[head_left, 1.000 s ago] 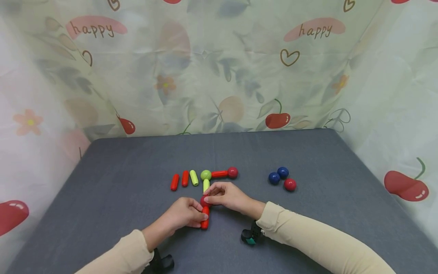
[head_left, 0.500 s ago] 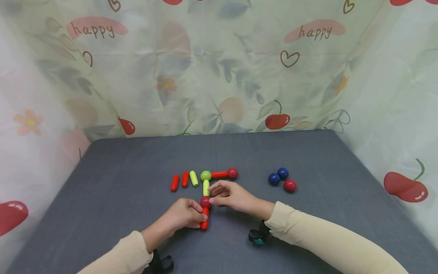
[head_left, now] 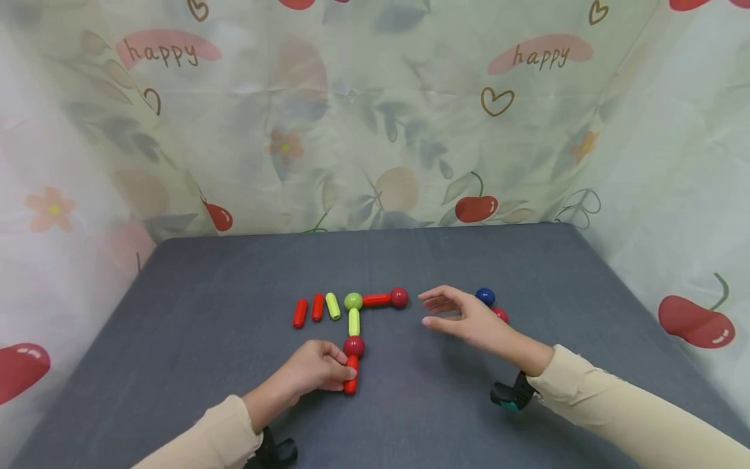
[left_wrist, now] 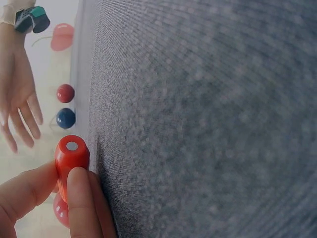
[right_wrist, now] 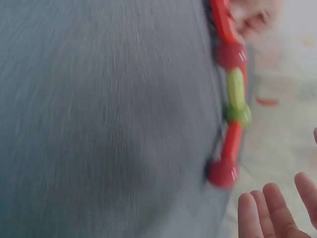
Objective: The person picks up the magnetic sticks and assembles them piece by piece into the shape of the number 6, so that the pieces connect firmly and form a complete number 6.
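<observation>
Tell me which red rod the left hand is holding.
The left hand pinches the red rod nearest the person, touching a red ball; the red rod by the green ball and two loose red rods lie farther off.

Red stick (head_left: 351, 385), lime-green ball (head_left: 353, 301), blue ball (head_left: 485, 296), grey table (head_left: 234, 286), cherry-print curtain (head_left: 357, 130)

- A curtained recording booth; whether it stands in a home or a lab cannot be told.
- Printed fabric (head_left: 357, 130) with cherries, flowers, hearts and the word "happy" hangs behind and on both sides.
- A counter (head_left: 217, 286) with a dark grey woven surface fills the middle.
- Black cameras (head_left: 520, 389) are worn on both wrists.
</observation>
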Demonstrator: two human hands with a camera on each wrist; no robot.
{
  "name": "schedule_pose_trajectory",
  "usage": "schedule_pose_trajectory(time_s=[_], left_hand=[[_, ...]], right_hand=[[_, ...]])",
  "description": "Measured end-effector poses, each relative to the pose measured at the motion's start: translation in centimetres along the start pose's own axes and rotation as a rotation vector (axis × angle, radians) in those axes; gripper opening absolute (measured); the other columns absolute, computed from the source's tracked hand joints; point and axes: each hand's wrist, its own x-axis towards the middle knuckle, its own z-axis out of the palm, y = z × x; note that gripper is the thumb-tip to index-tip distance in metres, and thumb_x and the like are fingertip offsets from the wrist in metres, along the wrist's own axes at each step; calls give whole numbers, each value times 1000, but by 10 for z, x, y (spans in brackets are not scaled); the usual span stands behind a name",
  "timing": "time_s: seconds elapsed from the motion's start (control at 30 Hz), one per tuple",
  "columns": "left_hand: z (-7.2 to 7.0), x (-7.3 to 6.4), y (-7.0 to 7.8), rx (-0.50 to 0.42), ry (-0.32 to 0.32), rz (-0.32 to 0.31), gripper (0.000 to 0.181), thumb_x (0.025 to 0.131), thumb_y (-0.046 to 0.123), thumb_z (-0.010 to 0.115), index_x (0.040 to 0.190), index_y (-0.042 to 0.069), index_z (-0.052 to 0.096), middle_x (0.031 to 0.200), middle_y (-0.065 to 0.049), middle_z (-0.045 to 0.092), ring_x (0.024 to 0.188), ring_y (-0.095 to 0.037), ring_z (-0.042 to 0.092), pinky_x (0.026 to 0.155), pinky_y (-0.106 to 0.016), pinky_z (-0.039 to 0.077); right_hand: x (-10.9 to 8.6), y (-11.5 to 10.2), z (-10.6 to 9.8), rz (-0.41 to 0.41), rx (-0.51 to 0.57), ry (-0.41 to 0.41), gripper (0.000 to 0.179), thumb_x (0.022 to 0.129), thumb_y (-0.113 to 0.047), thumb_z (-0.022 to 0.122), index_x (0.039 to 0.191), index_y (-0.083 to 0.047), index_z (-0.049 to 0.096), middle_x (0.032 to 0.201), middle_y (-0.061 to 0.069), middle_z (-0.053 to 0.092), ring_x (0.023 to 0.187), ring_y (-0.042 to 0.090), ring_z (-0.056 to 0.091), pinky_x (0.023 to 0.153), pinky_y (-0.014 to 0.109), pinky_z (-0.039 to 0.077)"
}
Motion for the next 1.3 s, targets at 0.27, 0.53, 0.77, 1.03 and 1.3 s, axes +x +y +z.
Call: schedule_pose_trajectory(time_s=[0.27,0.53,0.77,1.03,1.3], left_hand=[[0,1,-1,9,-1,-12,23,78,3,77,92,-3,60,77,-7,67,65,-13,65,66,-33,58],[0,1,-2,-4,-7,-3,24,78,3,77,92,-3,59,76,-7,69,66,-13,66,66,-33,58],[1,3,-2,12,7,-30,24,78,4,77,93,-2,60,76,-7,69,66,-14,66,67,-34,59],[0,4,-1,13,8,-50,24,78,5,78,93,-2,59,77,-7,70,67,-13,66,67,-34,59],[0,3,0,14,-2,-49,25,79,6,78,94,-2,59,78,-7,70,68,-13,67,68,-32,59]], right_hand=[[-20,22,-47,-5,-60,175,48,92,-34,66,133,-13,52,136,12,54,125,33,52,98,46,47],[-32,60,-71,63,-129,258,53,93,-36,65,135,-8,48,136,20,52,127,38,50,102,55,41],[-35,80,-76,98,-144,185,56,92,-31,67,136,-4,47,132,21,54,119,38,54,91,46,48],[-32,89,-78,87,-154,125,48,88,-25,72,126,-2,55,121,19,60,107,30,61,77,27,48],[-29,95,-81,90,-177,88,41,86,-26,75,118,-4,61,113,13,64,100,21,62,75,24,48]])
